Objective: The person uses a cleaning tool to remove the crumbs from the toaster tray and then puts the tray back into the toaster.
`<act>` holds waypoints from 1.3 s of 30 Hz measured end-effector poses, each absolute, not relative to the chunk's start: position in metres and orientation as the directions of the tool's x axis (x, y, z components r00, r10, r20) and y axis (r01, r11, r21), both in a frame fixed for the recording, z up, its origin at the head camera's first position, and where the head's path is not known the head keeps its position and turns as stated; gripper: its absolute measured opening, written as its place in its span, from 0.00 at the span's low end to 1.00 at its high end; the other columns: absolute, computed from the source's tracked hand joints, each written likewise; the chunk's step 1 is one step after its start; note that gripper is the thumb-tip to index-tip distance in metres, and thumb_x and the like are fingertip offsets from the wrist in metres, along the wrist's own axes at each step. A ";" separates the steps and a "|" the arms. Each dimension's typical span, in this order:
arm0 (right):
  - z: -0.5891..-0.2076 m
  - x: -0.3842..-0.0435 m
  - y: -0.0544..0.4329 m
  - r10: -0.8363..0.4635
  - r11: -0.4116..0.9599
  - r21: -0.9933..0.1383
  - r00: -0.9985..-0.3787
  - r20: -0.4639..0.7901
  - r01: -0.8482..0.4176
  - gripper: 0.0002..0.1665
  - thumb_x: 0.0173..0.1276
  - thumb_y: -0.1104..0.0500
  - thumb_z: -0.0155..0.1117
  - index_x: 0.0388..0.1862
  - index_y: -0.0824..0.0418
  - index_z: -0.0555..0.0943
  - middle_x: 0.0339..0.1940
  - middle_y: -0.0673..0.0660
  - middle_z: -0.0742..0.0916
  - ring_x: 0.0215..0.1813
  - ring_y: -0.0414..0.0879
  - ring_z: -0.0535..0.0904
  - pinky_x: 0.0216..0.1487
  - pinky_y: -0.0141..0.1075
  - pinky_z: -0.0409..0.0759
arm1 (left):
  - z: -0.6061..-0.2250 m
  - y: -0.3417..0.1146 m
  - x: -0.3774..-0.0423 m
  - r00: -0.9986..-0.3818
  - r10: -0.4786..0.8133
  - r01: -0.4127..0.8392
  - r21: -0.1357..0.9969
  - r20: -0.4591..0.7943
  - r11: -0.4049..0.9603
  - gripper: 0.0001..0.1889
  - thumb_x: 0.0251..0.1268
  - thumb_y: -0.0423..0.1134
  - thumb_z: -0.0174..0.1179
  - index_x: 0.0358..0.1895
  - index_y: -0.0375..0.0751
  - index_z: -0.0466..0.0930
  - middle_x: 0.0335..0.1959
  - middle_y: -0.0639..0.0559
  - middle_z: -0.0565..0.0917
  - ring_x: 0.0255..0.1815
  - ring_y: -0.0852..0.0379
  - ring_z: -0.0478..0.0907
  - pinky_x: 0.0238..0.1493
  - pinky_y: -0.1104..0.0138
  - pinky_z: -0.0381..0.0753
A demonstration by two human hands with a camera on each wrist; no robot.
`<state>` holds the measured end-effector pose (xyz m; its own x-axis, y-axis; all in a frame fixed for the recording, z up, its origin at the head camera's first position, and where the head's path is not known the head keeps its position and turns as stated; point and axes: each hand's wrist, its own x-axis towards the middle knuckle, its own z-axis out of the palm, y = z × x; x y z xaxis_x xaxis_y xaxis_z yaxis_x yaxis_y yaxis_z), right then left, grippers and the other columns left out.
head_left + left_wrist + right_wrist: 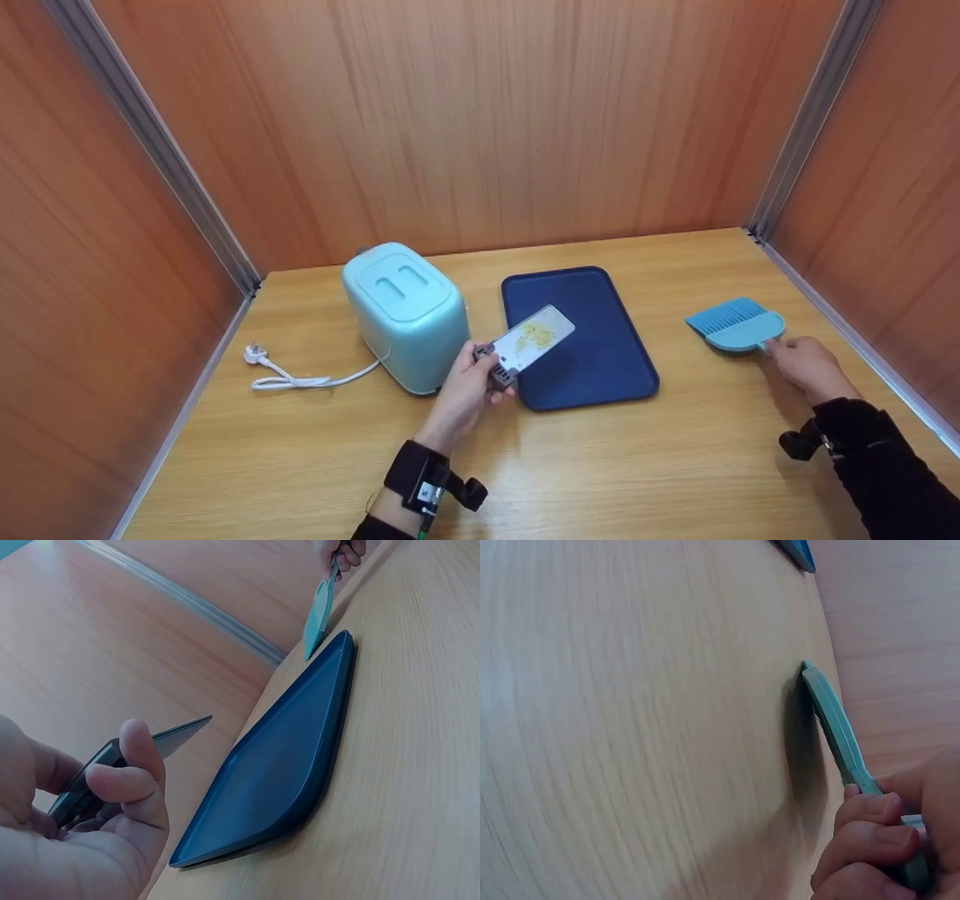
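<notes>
My left hand grips the dark grey slotted end of a toaster crumb tray, a flat pale metal plate with yellow crumbs on its upper face. The plate is tilted above the left part of a dark blue serving tray. In the left wrist view the crumb tray shows edge-on, its end between thumb and fingers. At the right, my right hand holds the handle of a small blue brush with striped bristles. The brush appears side-on in the right wrist view, its head close to the table.
A light blue toaster with a covered top stands left of the serving tray, close to my left hand. Its white cord and plug lie on the table further left. Wood-patterned panels enclose the back and both sides.
</notes>
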<state>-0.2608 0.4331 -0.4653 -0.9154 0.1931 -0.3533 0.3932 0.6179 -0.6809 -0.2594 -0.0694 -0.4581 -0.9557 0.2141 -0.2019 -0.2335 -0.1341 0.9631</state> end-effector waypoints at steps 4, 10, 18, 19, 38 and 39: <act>-0.455 -0.258 0.422 0.179 0.619 -0.705 -0.936 -0.302 0.346 0.38 0.89 0.43 0.39 0.66 0.79 0.67 0.43 0.62 0.77 0.44 0.51 0.73 0.40 0.37 0.76 | -0.456 -0.070 -0.261 -0.951 0.233 -0.237 0.963 -0.204 -0.124 0.12 0.89 0.37 0.39 0.65 0.38 0.62 0.53 0.36 0.84 0.28 0.57 0.81 0.28 0.74 0.73; -0.438 -0.255 0.396 0.108 0.593 -0.774 -0.975 -0.196 0.221 0.35 0.88 0.39 0.43 0.59 0.71 0.76 0.32 0.50 0.78 0.31 0.41 0.70 0.31 0.33 0.70 | -0.454 -0.070 -0.264 -0.949 0.224 -0.246 0.965 -0.221 -0.091 0.13 0.90 0.39 0.39 0.66 0.38 0.63 0.47 0.40 0.85 0.26 0.58 0.77 0.25 0.75 0.71; -0.408 -0.244 0.342 0.000 0.471 -0.878 -0.996 -0.094 0.083 0.25 0.86 0.42 0.55 0.53 0.64 0.81 0.21 0.43 0.71 0.22 0.37 0.64 0.24 0.31 0.63 | -0.449 -0.072 -0.273 -0.947 0.208 -0.260 0.964 -0.245 -0.047 0.10 0.91 0.41 0.40 0.61 0.40 0.64 0.42 0.42 0.85 0.23 0.60 0.76 0.23 0.75 0.70; -0.404 -0.242 0.335 -0.013 0.465 -0.883 -0.996 -0.089 0.073 0.25 0.86 0.42 0.55 0.53 0.65 0.81 0.21 0.43 0.71 0.22 0.38 0.64 0.25 0.31 0.63 | -0.448 -0.072 -0.274 -0.946 0.213 -0.261 0.964 -0.246 -0.044 0.10 0.91 0.41 0.40 0.61 0.40 0.64 0.42 0.42 0.85 0.24 0.60 0.76 0.24 0.75 0.70; -0.403 -0.246 0.229 -0.210 0.414 -0.910 -0.971 -0.118 0.021 0.23 0.85 0.43 0.58 0.53 0.62 0.83 0.24 0.50 0.74 0.28 0.46 0.70 0.31 0.32 0.68 | -0.433 -0.068 -0.276 -0.922 0.254 -0.295 0.955 -0.291 0.026 0.11 0.91 0.42 0.38 0.63 0.43 0.64 0.49 0.41 0.81 0.31 0.58 0.77 0.29 0.74 0.76; -0.404 -0.247 0.226 -0.212 0.420 -0.907 -0.971 -0.114 0.015 0.22 0.85 0.44 0.58 0.53 0.62 0.83 0.24 0.50 0.74 0.28 0.46 0.70 0.30 0.32 0.66 | -0.432 -0.067 -0.277 -0.922 0.261 -0.290 0.957 -0.287 0.027 0.11 0.91 0.42 0.38 0.63 0.43 0.64 0.48 0.42 0.81 0.31 0.58 0.77 0.29 0.74 0.77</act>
